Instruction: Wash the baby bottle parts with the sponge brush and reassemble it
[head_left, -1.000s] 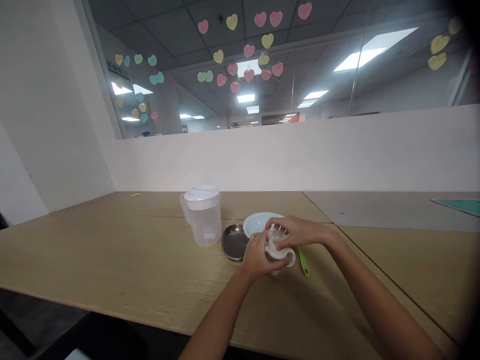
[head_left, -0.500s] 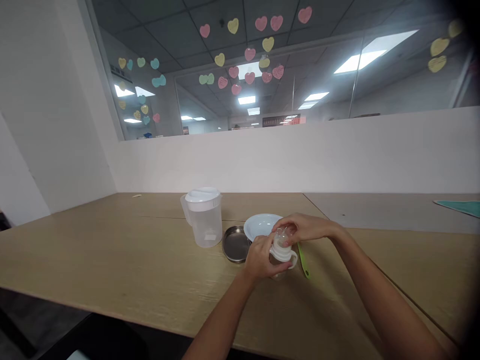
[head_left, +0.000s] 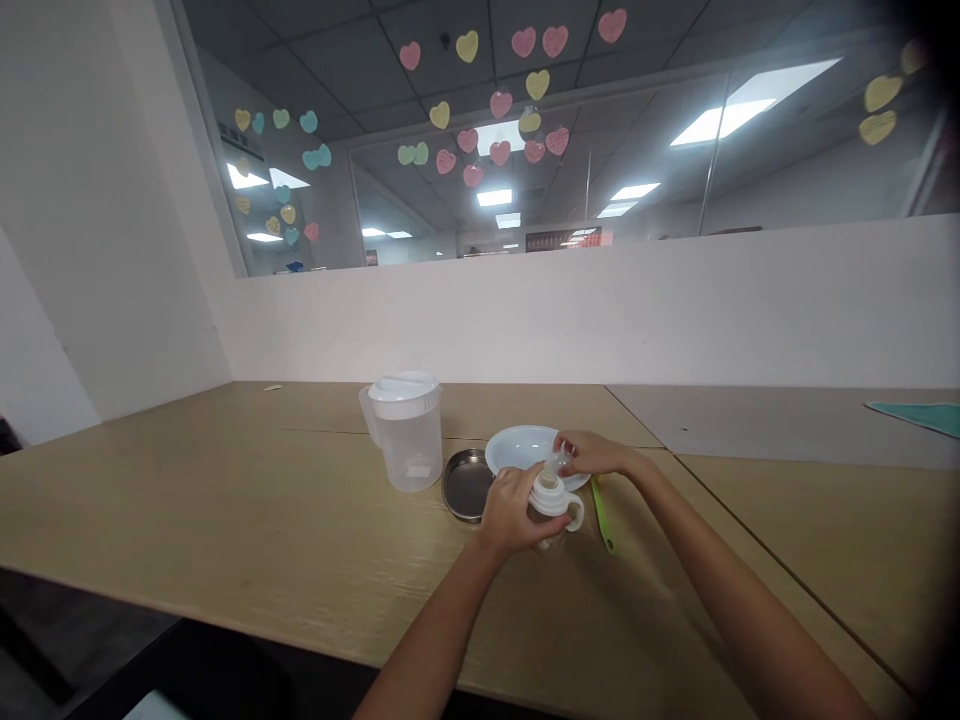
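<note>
My left hand [head_left: 511, 515] is wrapped round a baby bottle [head_left: 553, 500] with a white collar and a white side handle. A pale teat stands at the bottle's top; the lower body is mostly behind my fingers. Just above and behind it, my right hand [head_left: 596, 454] pinches a clear dome cap [head_left: 559, 463], partly covered by the fingers. The cap is at the teat; whether the two touch I cannot tell. A white bowl [head_left: 519, 446] lies right behind both hands. To the left is a round metal pan [head_left: 466, 488], partly hidden by the left hand.
A translucent lidded pitcher [head_left: 411, 440] stands left of the pan. The green handle of a utensil [head_left: 604, 520] lies right of the bottle. A teal cloth or mat [head_left: 919, 415] is at the far right. A low white wall with a window borders the table's back [head_left: 300, 410].
My right hand has moved up and away from the bottle's collar with the clear cap, uncovering the teat. My left hand has shifted slightly left with the bottle.
</note>
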